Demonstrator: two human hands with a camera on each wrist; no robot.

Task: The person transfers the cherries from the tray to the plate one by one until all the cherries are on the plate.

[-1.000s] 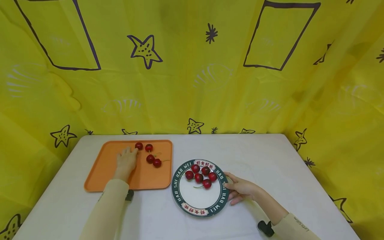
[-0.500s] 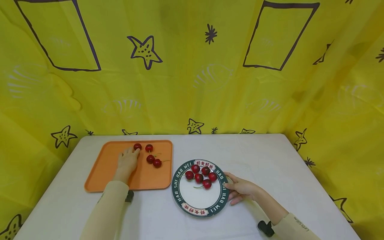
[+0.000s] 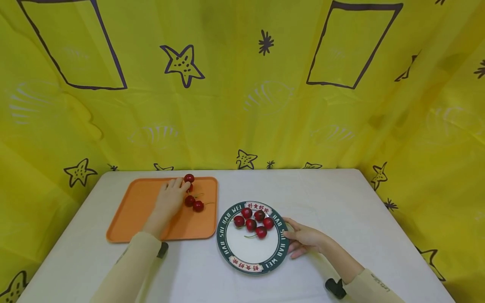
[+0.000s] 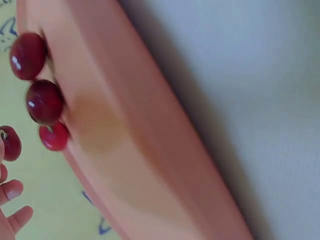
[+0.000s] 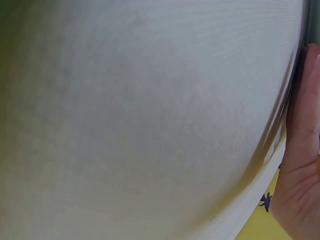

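My left hand (image 3: 172,198) pinches a red cherry (image 3: 189,178) at its fingertips, above the far side of the orange tray (image 3: 130,210). In the left wrist view that held cherry (image 4: 12,145) shows at the left edge beside the fingertips (image 4: 12,190). On the tray lie three more cherries (image 3: 198,206), one partly covered by the fingers. My right hand (image 3: 305,237) grips the right rim of a round plate (image 3: 250,250), thumb over the green edge and fingers below. Several cherries (image 3: 251,225) sit in the plate's upper half, one with a long stem.
The tray and plate stand on a white-covered table (image 3: 322,189), the plate just right of the tray. A yellow patterned curtain (image 3: 235,105) rises behind the table and along both sides. Dark wrist devices (image 3: 335,288) show at the cuffs.
My left hand has lifted a cherry from the tray and moved right with it, over the other cherries. The right hand and plate have stayed still.
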